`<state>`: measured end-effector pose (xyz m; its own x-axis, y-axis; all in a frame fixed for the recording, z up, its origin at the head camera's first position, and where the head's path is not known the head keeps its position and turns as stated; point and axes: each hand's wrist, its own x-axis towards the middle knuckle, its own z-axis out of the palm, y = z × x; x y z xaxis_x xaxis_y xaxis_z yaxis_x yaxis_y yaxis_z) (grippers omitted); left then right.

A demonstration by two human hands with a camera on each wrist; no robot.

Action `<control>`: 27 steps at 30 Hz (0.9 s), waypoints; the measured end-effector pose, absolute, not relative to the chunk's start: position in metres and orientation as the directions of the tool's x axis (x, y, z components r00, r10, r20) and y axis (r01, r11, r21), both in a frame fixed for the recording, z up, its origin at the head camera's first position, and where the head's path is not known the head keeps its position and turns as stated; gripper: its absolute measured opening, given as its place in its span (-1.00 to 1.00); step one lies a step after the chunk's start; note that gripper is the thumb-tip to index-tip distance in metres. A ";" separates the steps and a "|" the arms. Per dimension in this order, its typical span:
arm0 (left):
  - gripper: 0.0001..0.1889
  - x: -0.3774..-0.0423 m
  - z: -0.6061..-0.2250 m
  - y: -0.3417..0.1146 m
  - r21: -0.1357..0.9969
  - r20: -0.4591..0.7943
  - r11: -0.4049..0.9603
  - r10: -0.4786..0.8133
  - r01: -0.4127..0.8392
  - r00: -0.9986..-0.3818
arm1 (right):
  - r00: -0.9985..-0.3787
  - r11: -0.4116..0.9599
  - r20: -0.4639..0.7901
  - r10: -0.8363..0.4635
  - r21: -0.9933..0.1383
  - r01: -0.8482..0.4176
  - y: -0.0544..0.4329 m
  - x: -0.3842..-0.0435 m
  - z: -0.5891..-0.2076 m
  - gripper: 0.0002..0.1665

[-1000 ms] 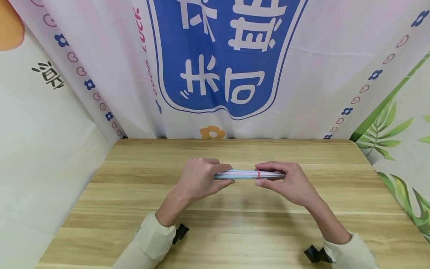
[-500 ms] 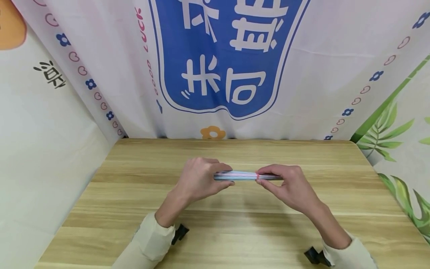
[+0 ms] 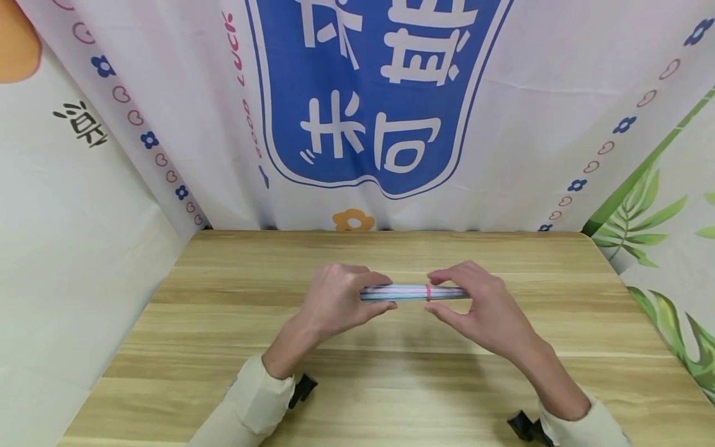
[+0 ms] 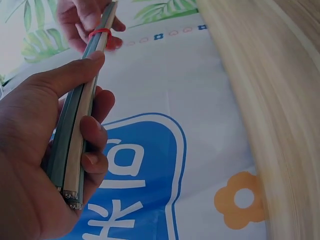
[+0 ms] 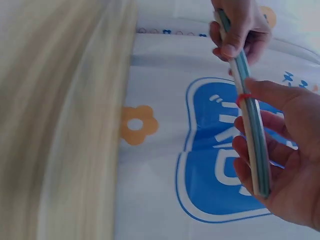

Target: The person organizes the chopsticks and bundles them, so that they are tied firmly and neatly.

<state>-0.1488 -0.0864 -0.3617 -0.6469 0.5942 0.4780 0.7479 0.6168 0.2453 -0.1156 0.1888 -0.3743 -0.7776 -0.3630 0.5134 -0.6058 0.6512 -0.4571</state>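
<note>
A bundle of slim pastel sticks, pinkish and blue-green, is held lengthwise above the table between both hands. A thin red band circles it toward its right end. My left hand grips the left part; in the left wrist view its thumb lies along the bundle and the fingers wrap the other side. My right hand loosely surrounds the right part, thumb and forefinger spread to either side of the band with small gaps. In the right wrist view the right thumb tip sits right by the band, other fingers behind the bundle.
The wood-grain table spreads beneath both hands. Behind it hangs a white curtain with a blue printed panel. Black wrist mounts show below both cuffs.
My right thumb and forefinger have closed in on the band, then spread away from it again. The left hand and bundle have shifted slightly right.
</note>
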 end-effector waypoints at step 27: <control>-0.69 -0.145 -0.359 -0.086 0.244 0.512 0.548 0.628 0.800 -0.586 | -0.673 0.613 0.627 -0.393 -0.367 -0.700 0.178 -0.109 -0.378 -0.51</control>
<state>-0.1451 -0.0860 -0.3585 -0.5861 0.6279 0.5121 0.8002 0.5477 0.2444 -0.1093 0.1778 -0.3777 -0.6729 -0.3932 0.6266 -0.6998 0.6130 -0.3668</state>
